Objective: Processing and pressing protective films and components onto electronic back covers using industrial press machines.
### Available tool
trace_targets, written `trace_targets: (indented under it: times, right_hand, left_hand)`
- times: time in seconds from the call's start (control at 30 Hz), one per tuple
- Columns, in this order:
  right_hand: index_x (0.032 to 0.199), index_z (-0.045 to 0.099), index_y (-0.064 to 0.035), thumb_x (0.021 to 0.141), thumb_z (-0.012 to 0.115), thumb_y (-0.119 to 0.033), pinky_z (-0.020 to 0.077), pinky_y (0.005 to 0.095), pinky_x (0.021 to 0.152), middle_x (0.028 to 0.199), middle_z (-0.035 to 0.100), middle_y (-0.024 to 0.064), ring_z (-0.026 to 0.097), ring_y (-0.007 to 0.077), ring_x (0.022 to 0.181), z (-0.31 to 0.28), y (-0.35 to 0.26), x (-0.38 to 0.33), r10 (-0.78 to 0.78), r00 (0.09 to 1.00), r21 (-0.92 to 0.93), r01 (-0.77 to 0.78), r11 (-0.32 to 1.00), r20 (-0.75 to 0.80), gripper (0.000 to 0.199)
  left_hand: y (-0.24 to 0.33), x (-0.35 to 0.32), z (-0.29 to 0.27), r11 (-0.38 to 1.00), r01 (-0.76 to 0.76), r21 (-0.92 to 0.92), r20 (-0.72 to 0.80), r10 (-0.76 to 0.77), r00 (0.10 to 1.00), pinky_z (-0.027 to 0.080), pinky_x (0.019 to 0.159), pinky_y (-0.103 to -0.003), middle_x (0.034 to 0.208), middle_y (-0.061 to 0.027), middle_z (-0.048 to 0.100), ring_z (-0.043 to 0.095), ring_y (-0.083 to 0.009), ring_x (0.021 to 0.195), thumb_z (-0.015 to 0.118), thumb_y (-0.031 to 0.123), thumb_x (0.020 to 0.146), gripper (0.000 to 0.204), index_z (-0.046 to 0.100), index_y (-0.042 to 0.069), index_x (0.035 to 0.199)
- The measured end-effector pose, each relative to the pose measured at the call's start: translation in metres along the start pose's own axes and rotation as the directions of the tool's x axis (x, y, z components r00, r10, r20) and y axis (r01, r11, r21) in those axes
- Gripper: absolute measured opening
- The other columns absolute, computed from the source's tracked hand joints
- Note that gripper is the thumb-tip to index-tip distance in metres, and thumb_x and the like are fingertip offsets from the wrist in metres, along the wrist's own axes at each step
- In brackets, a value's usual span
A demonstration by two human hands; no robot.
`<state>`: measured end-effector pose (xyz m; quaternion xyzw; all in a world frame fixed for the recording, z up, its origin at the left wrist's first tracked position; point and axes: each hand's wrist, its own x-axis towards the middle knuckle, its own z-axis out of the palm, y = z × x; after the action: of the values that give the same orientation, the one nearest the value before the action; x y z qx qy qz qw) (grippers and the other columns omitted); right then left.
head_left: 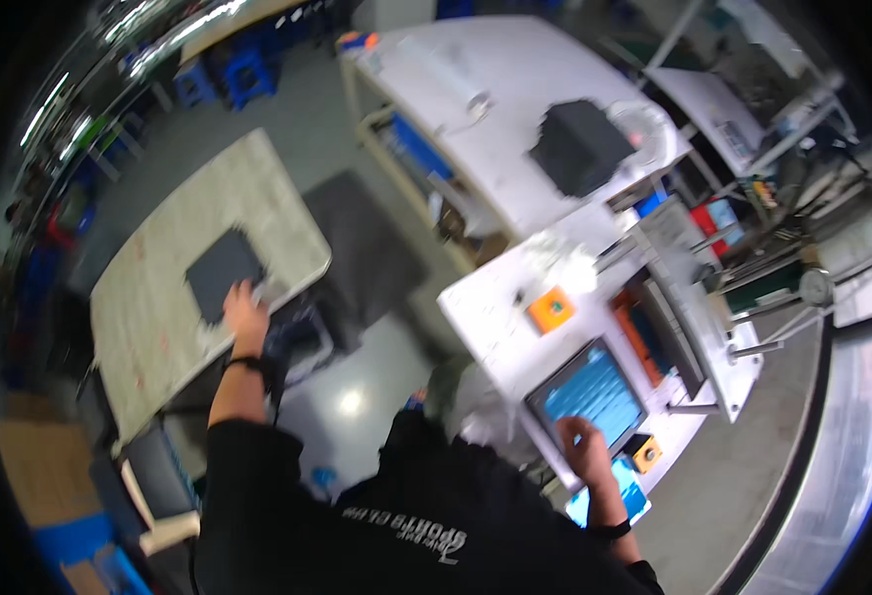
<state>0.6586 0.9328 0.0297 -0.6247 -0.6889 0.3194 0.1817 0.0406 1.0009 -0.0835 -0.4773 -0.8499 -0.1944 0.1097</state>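
Note:
My left hand (246, 315) reaches to a pale wood-grain table (158, 288) on the left. Its fingers, somewhat blurred, lie extended at the near edge of a dark grey flat stack (220, 266). A small whitish thing (273, 292) is beside that hand. On the right, my right hand (585, 451) hovers at the near edge of a black-framed tray (620, 367) with a blue inside. Its fingers are curled in with thumb and fingertip close together; whatever they hold, if anything, is too small to see. A bright light-blue rectangle (629, 496) shows under the right wrist.
The white bench (491, 317) carries an orange box (551, 309), a yellow-and-black box (644, 452) and crumpled clear plastic (565, 260). A larger white table (496, 149) behind holds a dark stack (583, 147). Chairs (163, 476) and cardboard (44, 456) stand lower left.

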Motion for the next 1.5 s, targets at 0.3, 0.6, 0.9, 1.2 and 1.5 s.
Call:
trace_targets:
  times: [0.3, 0.6, 0.9, 1.2, 1.5]
  right_hand:
    - [0.092, 0.063, -0.0038, 0.087, 0.057, -0.019, 0.0507, 0.0397, 0.073, 0.089, 0.064, 0.0159, 0.062, 0.035, 0.084, 0.013, -0.011, -0.005, -0.027, 0.999, -0.172, 0.034, 0.984, 0.043, 0.018]
    - [0.094, 0.062, -0.0047, 0.088, 0.054, -0.024, 0.0513, 0.0408, 0.071, 0.089, 0.064, 0.0152, 0.063, 0.0343, 0.082, 0.01, -0.007, -0.01, 0.04, 0.998, -0.206, -0.028, 0.978, 0.053, 0.021]
    - [0.097, 0.064, -0.0058, 0.089, 0.056, -0.023, 0.0517, 0.0388, 0.075, 0.091, 0.066, 0.0141, 0.064, 0.0325, 0.084, 0.007, -0.005, 0.008, 0.118, 0.985, -0.232, -0.087, 0.969, 0.125, 0.021]
    - [0.097, 0.064, -0.0056, 0.089, 0.056, -0.023, 0.0514, 0.0389, 0.075, 0.093, 0.066, 0.0144, 0.064, 0.0321, 0.085, 0.007, -0.008, 0.008, 0.114, 0.98, -0.22, -0.077, 0.973, 0.164, 0.021]
    - [0.101, 0.059, -0.0042, 0.088, 0.054, -0.022, 0.045, 0.0472, 0.07, 0.094, 0.06, 0.0237, 0.056, 0.0444, 0.084, 0.01, -0.019, 0.004, 0.198, 0.973, -0.19, -0.174, 0.966, 0.116, 0.023]
  left_hand:
    - [-0.026, 0.036, 0.042, 0.972, 0.189, 0.142, 0.323, -0.226, 0.919, 0.038, 0.099, -0.043, 0.128, -0.0153, 0.049, 0.046, -0.0343, 0.119, 0.064, 0.018, 0.075, 0.048, 0.049, 0.006, 0.12]
    - [0.012, 0.051, 0.031, 0.919, 0.184, 0.349, 0.272, -0.287, 0.918, 0.048, 0.087, -0.04, 0.118, -0.0145, 0.048, 0.05, -0.0326, 0.111, 0.074, 0.025, 0.074, 0.052, 0.048, 0.003, 0.113]
    - [-0.022, 0.064, 0.045, 0.96, 0.239, 0.149, 0.275, -0.273, 0.922, 0.048, 0.087, -0.041, 0.118, -0.0153, 0.052, 0.053, -0.0351, 0.106, 0.071, 0.027, 0.077, 0.047, 0.052, 0.0, 0.11]
    - [0.0, 0.06, 0.042, 0.892, 0.426, 0.152, 0.18, -0.449, 0.875, 0.046, 0.09, -0.044, 0.122, -0.0171, 0.048, 0.047, -0.0373, 0.116, 0.07, 0.024, 0.076, 0.05, 0.051, 0.002, 0.116]
    - [-0.024, 0.085, 0.035, 0.956, 0.259, 0.141, 0.306, -0.291, 0.907, 0.051, 0.081, -0.045, 0.095, -0.0219, 0.064, 0.063, -0.0371, 0.093, 0.064, 0.011, 0.076, 0.03, 0.055, -0.003, 0.101]
